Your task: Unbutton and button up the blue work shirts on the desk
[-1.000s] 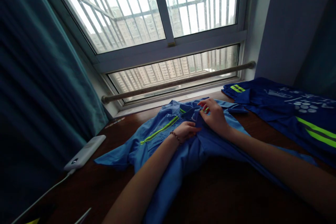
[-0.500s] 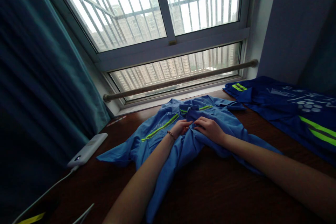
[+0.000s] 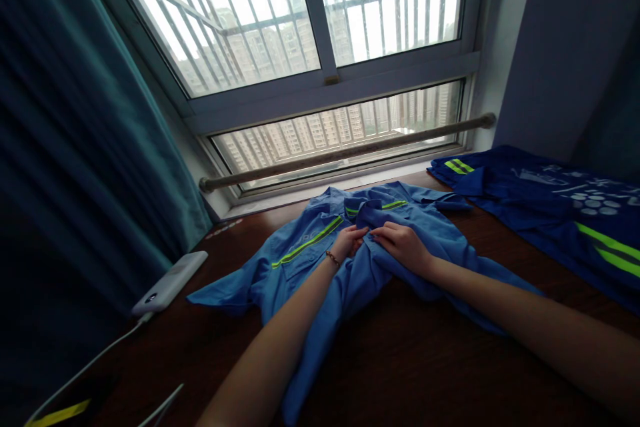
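A light blue work jacket [image 3: 310,280] with yellow-green reflective stripes lies spread on the dark wooden table [image 3: 425,367]. My left hand [image 3: 349,243], with a beaded bracelet at the wrist, pinches the cloth along the jacket's front edge. Close beside it, my right hand [image 3: 403,247] grips the front from the other side, fingertips bent down onto the fabric. The two sets of fingertips almost meet below the collar [image 3: 363,207]. Whatever small part of the front lies between them is too small and dark to make out.
A darker blue garment [image 3: 545,207] with reflective stripes and white print lies at the right. At the left are a white power bank [image 3: 170,282] with a cable and a teal curtain [image 3: 135,120]. Behind the table run a rail [image 3: 350,153] and a barred window.
Both hands stay at the jacket's front with only slight finger movement. The whole view has shifted a little, so things appear slightly further right.
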Available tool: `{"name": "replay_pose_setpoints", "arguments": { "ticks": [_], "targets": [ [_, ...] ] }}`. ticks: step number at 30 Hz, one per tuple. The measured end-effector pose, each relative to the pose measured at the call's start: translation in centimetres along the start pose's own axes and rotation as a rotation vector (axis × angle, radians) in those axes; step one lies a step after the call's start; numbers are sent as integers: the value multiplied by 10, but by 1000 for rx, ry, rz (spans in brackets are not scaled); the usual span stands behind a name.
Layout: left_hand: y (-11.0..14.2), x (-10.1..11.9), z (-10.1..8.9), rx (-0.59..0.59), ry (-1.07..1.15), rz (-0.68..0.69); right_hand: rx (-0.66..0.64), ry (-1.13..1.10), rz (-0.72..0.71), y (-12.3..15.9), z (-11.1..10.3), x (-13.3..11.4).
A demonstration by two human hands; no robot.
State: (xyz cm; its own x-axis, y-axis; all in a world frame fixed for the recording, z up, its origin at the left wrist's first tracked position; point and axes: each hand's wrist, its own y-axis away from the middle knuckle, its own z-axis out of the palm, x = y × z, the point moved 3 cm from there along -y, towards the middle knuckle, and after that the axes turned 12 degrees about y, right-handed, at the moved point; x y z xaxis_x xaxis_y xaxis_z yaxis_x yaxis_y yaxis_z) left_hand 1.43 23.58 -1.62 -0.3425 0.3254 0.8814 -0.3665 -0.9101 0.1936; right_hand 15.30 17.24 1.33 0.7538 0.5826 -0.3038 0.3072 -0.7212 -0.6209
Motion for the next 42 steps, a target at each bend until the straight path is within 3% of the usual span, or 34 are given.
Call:
{"name": "replay_pose_setpoints", "arguments": {
  "ticks": [7, 17, 24, 36, 39, 42],
  "targets": [
    [1, 0, 0, 58, 97, -1, -89, -35, 132, -3, 6, 6],
    [-14, -12, -17, 20, -109, 25, 101, 158, -43, 2, -2, -8],
    [-9, -12, -10, 44, -80, 126, 64, 231, -75, -1, -1, -7],
    [12, -5, 12, 122, -134, 471, -37, 418, -352, -6, -6, -12],
    [11, -4, 10, 138, -139, 476, -31, 362, -361, -4, -5, -15],
    [10, 0, 8, 163, -113, 453, -22, 145, -266, -1, -3, -16]
  ]
}}
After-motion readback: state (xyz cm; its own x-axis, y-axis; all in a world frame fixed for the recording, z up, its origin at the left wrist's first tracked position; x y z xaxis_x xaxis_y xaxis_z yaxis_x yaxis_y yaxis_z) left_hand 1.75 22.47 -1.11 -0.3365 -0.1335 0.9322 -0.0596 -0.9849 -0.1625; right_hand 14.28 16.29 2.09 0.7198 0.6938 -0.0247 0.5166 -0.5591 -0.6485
